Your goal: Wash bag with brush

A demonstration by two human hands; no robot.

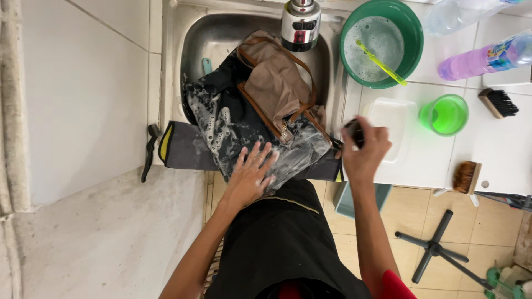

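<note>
Both forearms reach up from the bottom of the view, over a black garment on the person's body. The left hand (249,171) lies flat, with fingers spread, on the soapy lower part of a dark bag (244,130); it presses and does not grasp. This bag rests across the front edge of the steel sink (199,39), on a grey and yellow mat (183,149), and its brown flap (274,83) is folded upward. The right hand (364,148) is clenched around a small dark brush (353,133), raised just beside the bag's right end. On the counter stand 1 green basin (413,39) and 1 green cup (444,115). I judge that the foam makes the surface slippery, so the bag can slide off the edge toward the floor, or the wet brush can escape from the fingers.
</note>
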